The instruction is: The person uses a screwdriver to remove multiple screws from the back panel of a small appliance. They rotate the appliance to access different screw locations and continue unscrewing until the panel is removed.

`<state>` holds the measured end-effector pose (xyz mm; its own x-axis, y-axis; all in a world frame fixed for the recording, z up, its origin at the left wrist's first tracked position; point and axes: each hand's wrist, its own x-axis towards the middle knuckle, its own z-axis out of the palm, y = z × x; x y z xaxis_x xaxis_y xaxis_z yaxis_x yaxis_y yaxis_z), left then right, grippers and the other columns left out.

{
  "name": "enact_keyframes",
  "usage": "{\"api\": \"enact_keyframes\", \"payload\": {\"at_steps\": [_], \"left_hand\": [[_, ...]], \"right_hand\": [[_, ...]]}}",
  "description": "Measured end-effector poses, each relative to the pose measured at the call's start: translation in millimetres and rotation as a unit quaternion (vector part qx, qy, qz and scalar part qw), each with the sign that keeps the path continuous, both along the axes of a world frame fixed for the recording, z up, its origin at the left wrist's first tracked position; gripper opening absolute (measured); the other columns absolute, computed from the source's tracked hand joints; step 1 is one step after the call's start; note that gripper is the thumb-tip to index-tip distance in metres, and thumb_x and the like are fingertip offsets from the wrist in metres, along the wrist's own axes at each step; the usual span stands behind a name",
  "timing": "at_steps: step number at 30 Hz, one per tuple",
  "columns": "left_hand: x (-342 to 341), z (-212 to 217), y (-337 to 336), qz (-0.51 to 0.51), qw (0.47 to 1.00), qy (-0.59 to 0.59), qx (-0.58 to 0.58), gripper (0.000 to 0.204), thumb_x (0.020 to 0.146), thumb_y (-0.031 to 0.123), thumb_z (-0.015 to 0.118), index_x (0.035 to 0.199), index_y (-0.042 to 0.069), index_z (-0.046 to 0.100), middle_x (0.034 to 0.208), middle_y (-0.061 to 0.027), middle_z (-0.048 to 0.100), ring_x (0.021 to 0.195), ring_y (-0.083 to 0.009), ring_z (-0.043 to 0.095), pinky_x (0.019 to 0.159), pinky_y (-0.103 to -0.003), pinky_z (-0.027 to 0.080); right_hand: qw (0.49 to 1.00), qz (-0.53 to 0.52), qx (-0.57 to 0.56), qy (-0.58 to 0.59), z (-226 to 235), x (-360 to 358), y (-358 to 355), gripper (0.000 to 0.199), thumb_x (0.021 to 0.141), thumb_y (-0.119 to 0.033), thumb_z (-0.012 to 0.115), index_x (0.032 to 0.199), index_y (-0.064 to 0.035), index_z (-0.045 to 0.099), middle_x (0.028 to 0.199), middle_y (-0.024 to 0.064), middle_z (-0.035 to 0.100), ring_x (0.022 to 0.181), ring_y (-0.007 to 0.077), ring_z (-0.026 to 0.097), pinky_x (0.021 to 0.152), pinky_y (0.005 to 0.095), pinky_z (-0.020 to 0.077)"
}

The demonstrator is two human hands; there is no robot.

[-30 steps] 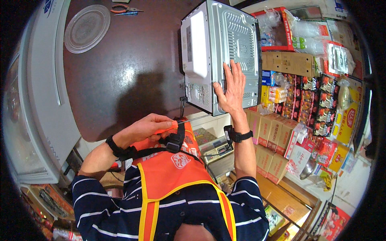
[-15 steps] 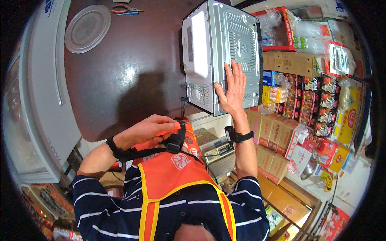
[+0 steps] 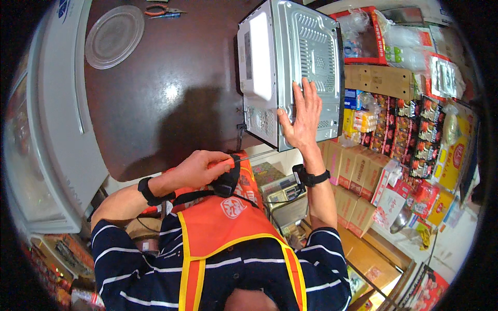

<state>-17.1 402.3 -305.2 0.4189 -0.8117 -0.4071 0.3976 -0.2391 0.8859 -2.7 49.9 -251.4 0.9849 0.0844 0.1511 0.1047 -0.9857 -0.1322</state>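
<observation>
A microwave oven (image 3: 285, 67) stands near the table's right edge, its vented metal panel facing up. My right hand (image 3: 303, 116) lies flat on that panel with its fingers stretched out. My left hand (image 3: 202, 168) is closed around the handle of a screwdriver (image 3: 257, 155), just off the table's front edge. The thin shaft points right and its tip meets the near edge of the microwave; the exact contact spot is too small to make out. Most of the handle is hidden by my fingers. A power cord (image 3: 240, 133) hangs by the microwave's near left corner.
On the dark table (image 3: 192, 57) lie a round glass turntable plate (image 3: 114, 36) and red-handled pliers (image 3: 158, 9) beside a blue-handled tool. A white freezer (image 3: 62, 103) borders the left. Cartons (image 3: 358, 168) and packaged goods (image 3: 402, 129) crowd the right.
The fingers of my left hand have shifted slightly on the screwdriver handle. My right hand keeps its place on the microwave. The whole view has moved a little.
</observation>
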Motion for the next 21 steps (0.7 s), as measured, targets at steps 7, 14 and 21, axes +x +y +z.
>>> {"api": "enact_keyframes", "payload": {"at_steps": [7, 14, 21], "left_hand": [[1, 13, 2, 0.045, 0.982, -0.179, -0.026, 0.036, 0.11, 0.029, 0.071, 0.131, 0.001, 0.078, 0.099, -0.0255, 0.081, 0.082, -0.04, 0.081, 0.075, -0.044, 0.063], [56, 27, 19, -0.078, 0.984, -0.162, -0.009, 0.043, 0.11, 0.039, 0.068, 0.13, 0.002, 0.077, 0.114, -0.0257, 0.08, 0.11, -0.0451, 0.078, 0.095, -0.049, 0.061], [176, 21, 59, 0.166, 0.96, -0.226, 0.02, 0.05, 0.105, 0.023, 0.077, 0.149, 0.002, 0.068, 0.12, -0.0095, 0.079, 0.11, -0.0193, 0.071, 0.099, -0.037, 0.058]], "right_hand": [[1.0, 0.009, 0.008, -0.009, -3, -1, -2, 0.085, 0.1, -0.047, 0.077, 0.169, -0.0071, 0.05, 0.181, 0.023, 0.036, 0.168, 0.0481, 0.029, 0.132, 0.0654, 0.0244], [1.0, 0.006, 0.017, -0.003, 8, 4, 0, 0.086, 0.096, -0.049, 0.081, 0.166, -0.0084, 0.052, 0.177, 0.023, 0.04, 0.165, 0.0478, 0.033, 0.132, 0.0625, 0.0271], [0.998, 0.004, 0.046, 0.033, 42, 101, -18, 0.071, 0.1, -0.041, 0.079, 0.158, -0.0061, 0.059, 0.164, 0.024, 0.053, 0.152, 0.044, 0.05, 0.128, 0.0567, 0.0348]]}}
